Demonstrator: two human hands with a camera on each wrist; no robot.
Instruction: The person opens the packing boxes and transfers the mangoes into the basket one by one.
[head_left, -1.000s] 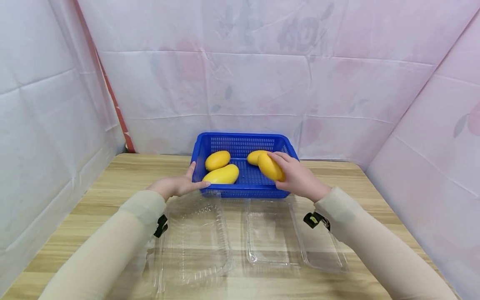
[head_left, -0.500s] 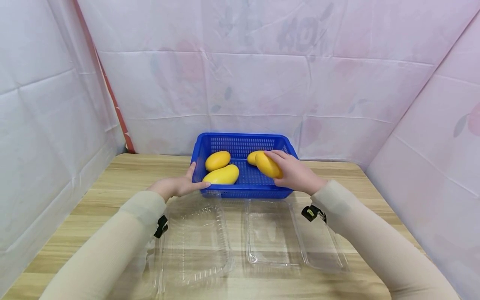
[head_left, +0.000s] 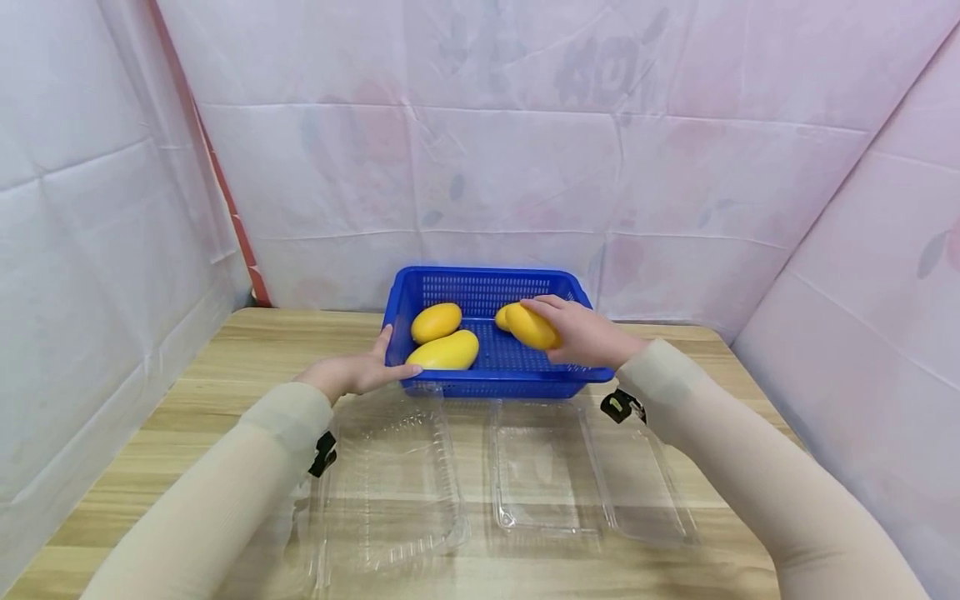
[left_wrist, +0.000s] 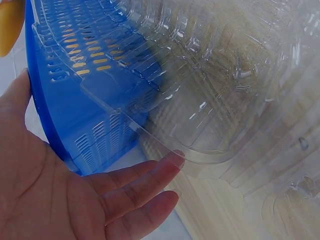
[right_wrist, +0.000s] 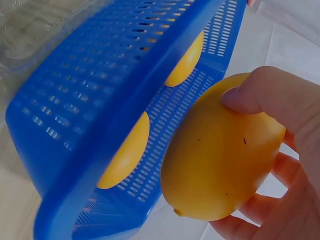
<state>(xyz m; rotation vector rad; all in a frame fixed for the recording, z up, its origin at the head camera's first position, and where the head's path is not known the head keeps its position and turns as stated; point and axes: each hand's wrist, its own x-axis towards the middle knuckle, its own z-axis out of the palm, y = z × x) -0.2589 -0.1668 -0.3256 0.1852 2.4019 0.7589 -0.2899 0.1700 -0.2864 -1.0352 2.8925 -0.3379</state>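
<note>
In the head view my right hand (head_left: 581, 329) grips a yellow mango (head_left: 532, 327) over the right part of a blue basket (head_left: 506, 377). The right wrist view shows the thumb on this mango's near side and fingers behind it. Partly hidden by it, another mango (head_left: 503, 317) lies in the basket. At the left end rest a smaller mango (head_left: 437, 322) and a longer one (head_left: 444, 352). My left hand (head_left: 356, 371) rests at the basket's front left corner, thumb on the rim, fingers spread. In the left wrist view its fingertips lie beside a clear plastic container (left_wrist: 200, 115).
Two clear plastic clamshell boxes lie on the wooden table in front of the basket: a ribbed one (head_left: 390, 492) at the left and a smooth tray (head_left: 536, 475) with its lid (head_left: 648, 496) folded out to the right. A pale cloth (head_left: 510, 167) hangs behind.
My right hand has shifted slightly left and away from me with its mango, covering more of the mango behind. The left hand stays in place.
</note>
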